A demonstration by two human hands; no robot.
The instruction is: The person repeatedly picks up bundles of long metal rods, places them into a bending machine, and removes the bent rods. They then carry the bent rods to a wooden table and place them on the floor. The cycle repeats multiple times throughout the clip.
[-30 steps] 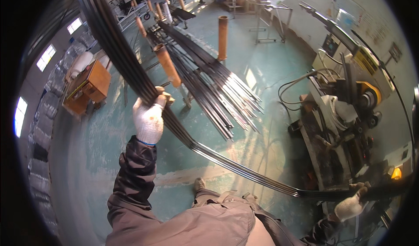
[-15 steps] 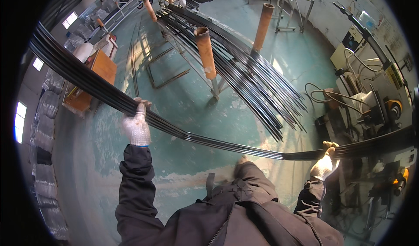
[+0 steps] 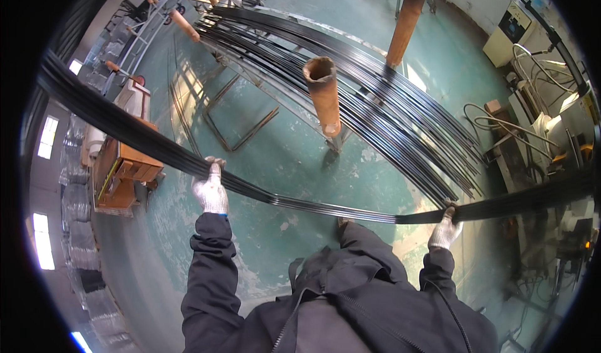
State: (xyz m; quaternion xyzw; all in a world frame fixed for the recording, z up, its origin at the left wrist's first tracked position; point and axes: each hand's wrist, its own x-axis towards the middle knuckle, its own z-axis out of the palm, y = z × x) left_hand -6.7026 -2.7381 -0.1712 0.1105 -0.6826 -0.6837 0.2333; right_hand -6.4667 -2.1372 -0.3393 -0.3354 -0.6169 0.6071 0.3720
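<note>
A bundle of long black strips (image 3: 338, 209) stretches across in front of me and runs out of sight on both sides. My left hand (image 3: 211, 187), in a white knit glove, is closed round it at centre left. On the right, my gloved right hand (image 3: 446, 228) grips the same bundle, with its fingers partly hidden behind the strips. Beyond lies a metal rack (image 3: 266, 88) heaped with many similar dark strips (image 3: 388, 137); their near ends come close to my right hand.
Brown cardboard tubes (image 3: 324, 99) (image 3: 408, 24) stand upright on the rack. A bent metal frame (image 3: 233, 147) lies on the green floor. Wooden furniture (image 3: 128, 168) stands at left, beside wrapped stacks (image 3: 81, 246). Machinery with looping cables (image 3: 532, 127) occupies the right side.
The rack and its strips now appear nearer and the machinery has shifted right in view. My right hand has moved left in view. Both hands still hold the bundle.
</note>
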